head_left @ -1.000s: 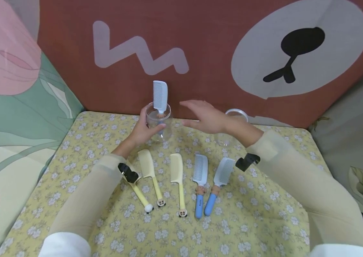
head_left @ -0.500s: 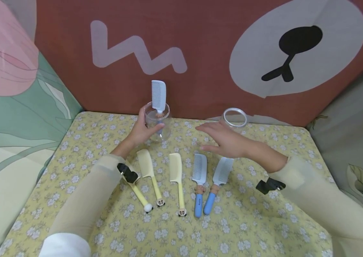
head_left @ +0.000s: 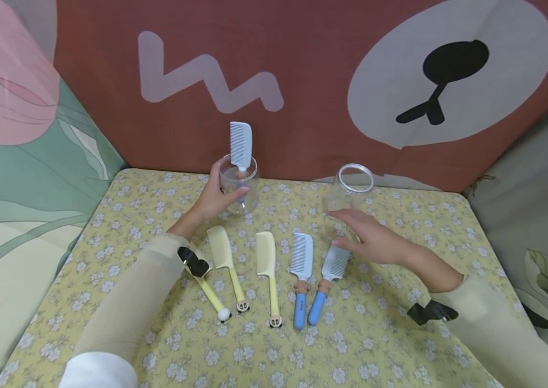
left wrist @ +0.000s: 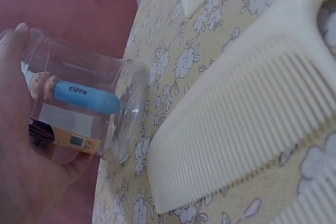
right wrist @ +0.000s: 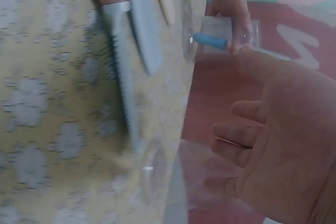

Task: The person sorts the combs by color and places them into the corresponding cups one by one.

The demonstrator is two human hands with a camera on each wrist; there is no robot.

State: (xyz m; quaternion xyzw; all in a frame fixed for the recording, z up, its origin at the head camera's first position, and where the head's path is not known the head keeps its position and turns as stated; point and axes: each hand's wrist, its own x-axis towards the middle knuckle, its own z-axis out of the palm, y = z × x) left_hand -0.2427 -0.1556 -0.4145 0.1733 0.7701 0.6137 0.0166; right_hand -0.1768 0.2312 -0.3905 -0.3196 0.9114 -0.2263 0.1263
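My left hand [head_left: 214, 198] grips a clear jar [head_left: 252, 200] at the back of the table, thumb and fingers around its side. Upright in that jar stands a light-blue comb [head_left: 241, 144], its blue handle [left wrist: 86, 96] pointing down in the left wrist view. My right hand [head_left: 378, 240] hovers with fingers extended, holding nothing. Beneath and beside it lies a blue comb [head_left: 336, 263], the tip of its head partly hidden by the hand. Another blue comb [head_left: 301, 261] lies to the left of that one.
Two cream combs [head_left: 267, 256] lie left of the blue ones. A third yellow-handled comb [head_left: 213, 296] is partly covered by my left wrist. A second clear jar [head_left: 344, 195] stands at the back right. Behind the flowered tablecloth [head_left: 235, 355] rises a red cloth backdrop [head_left: 303, 134].
My right hand has moved away from the left-hand jar, rightward and toward me, ending near the rightmost blue comb. The second jar has come into fuller view. My left hand stays put.
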